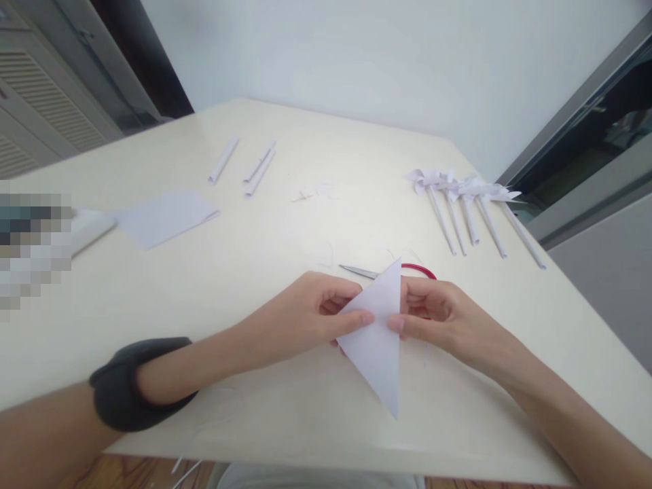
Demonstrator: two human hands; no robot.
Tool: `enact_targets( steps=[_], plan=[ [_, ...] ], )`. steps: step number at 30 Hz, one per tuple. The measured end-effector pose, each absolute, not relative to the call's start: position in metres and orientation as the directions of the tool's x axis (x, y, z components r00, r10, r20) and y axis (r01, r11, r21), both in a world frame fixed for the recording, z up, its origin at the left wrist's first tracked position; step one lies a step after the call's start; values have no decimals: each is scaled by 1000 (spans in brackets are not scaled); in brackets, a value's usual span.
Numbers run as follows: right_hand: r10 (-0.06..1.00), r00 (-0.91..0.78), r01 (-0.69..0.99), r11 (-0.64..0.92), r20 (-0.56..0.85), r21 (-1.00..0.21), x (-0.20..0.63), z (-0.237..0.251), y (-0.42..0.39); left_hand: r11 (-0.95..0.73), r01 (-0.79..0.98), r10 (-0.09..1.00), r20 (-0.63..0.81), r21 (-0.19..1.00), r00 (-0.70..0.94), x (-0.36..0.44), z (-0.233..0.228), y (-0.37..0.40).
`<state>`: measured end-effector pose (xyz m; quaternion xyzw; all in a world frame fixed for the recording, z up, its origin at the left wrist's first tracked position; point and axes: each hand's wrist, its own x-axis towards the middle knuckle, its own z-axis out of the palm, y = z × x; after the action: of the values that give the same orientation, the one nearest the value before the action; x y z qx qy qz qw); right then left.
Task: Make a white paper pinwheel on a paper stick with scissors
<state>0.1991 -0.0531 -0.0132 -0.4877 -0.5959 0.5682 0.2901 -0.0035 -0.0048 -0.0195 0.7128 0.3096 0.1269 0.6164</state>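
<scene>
A white paper triangle (379,353), its long straight edge on the right, is held up over the near part of the table. My left hand (326,309) pinches its left corner, thumb lying on the front face and fingers behind. My right hand (432,312) grips the long edge near its middle, thumb in front and fingers curled at the back. Just beyond the paper lies a pair of scissors with a red handle (420,269); the blades (356,271) point left, and the paper and right hand partly cover it.
Several paper pinwheels on rolled sticks (471,221) lie in a row at the right. Rolled paper tubes (259,171) rest at the back left, near flat paper sheets (168,217). Small paper scraps (316,193) are scattered mid-table. The white table (285,421) ends close in front of me.
</scene>
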Motion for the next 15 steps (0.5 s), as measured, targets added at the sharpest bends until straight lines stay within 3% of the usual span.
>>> enact_targets(
  steps=[3,9,15],
  plan=[
    [890,-375,267,-166,-261,-949,195,-18,-54,-105,295,619,-170,950,767,-2,-16,-7],
    [936,-235,272,-197,-264,-942,192,-24,-56,76,177,673,-182,981,717,-2,-15,-4],
    [926,-296,289,-147,-235,-946,200,-16,-55,64,179,679,-174,982,714,-5,-12,-1]
  ],
)
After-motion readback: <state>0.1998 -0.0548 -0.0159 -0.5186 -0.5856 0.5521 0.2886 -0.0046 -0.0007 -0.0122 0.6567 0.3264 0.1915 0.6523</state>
